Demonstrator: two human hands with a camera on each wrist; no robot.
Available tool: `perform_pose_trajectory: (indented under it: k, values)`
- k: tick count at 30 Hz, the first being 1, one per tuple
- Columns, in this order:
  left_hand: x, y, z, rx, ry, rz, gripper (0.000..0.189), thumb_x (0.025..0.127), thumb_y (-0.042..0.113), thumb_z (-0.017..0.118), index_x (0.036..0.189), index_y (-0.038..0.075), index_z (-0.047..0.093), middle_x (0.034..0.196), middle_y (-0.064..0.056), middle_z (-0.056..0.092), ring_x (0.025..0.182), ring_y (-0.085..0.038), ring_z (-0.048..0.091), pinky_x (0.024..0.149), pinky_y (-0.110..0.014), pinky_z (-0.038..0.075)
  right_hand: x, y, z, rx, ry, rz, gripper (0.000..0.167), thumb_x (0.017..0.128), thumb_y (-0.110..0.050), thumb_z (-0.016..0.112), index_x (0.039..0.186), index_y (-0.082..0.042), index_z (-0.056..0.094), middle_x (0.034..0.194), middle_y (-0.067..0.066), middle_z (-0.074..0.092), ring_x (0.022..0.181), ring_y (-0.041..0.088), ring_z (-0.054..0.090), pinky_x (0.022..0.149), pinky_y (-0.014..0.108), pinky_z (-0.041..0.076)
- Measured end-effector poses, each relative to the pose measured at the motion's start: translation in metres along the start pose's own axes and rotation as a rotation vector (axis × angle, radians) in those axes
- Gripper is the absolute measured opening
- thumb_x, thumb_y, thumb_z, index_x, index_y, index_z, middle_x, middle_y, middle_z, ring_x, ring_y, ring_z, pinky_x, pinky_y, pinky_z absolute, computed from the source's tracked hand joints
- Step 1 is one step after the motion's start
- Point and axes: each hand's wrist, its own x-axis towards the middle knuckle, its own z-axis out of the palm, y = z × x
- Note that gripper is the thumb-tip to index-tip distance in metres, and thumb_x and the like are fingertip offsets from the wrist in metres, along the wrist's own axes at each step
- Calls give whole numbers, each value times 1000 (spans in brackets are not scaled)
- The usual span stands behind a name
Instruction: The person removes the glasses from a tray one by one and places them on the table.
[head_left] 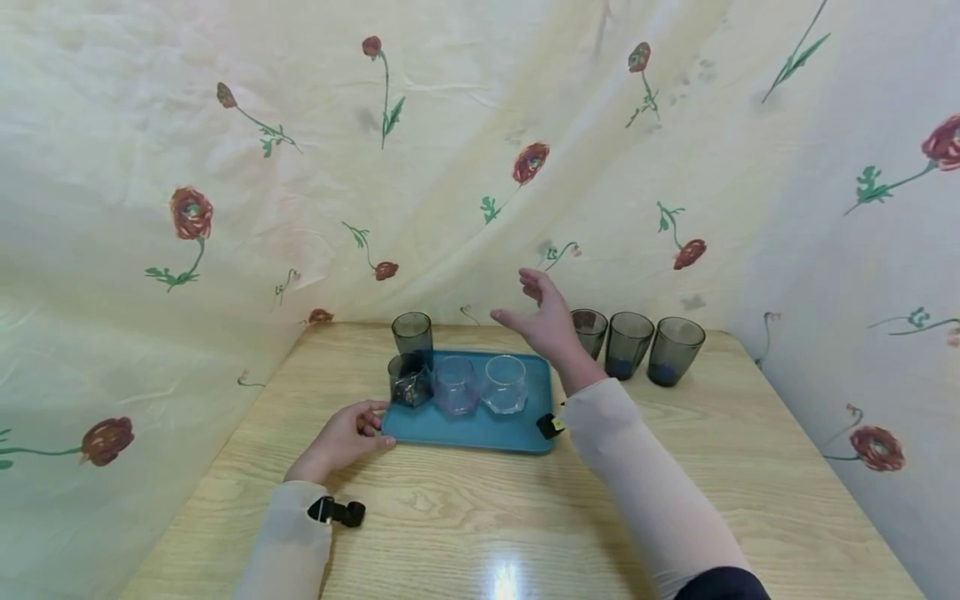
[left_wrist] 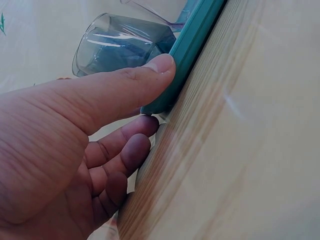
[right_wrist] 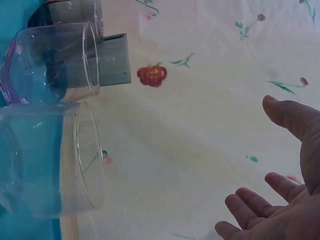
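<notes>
A blue tray (head_left: 465,435) lies on the table, and my left hand (head_left: 348,436) grips its front left corner. In the left wrist view the thumb (left_wrist: 162,64) presses the tray's rim, with the other fingers bent beside the corner. Three short faceted glasses stand in a row on the tray: a dark grey one (head_left: 408,383), a pinkish one (head_left: 456,387) and a clear one (head_left: 506,386). My right hand (head_left: 551,325) is raised above the tray's back right, thumb and fingers spread, holding nothing. In the right wrist view that hand (right_wrist: 285,200) is apart from the glasses.
A tall grey tumbler (head_left: 412,329) stands at the tray's back left; its base is hidden. Three similar tumblers, including the rightmost tumbler (head_left: 677,350), line up right of the tray, one partly behind my right arm. A floral curtain (head_left: 450,167) surrounds the wooden table (head_left: 435,517).
</notes>
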Motion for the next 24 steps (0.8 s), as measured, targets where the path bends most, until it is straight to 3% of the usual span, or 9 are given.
perform_pose_trajectory:
  k: [24]
  values:
    - [2,-2,-3,6,-13,20,67,88,21,88,148,8,59,106,-7,62,85,-21,57,72,-32,49,21,-13,84,-46,-212,86,96,86,-34,90,162,-18,34,165,11,35,150,32,37,112,52,43]
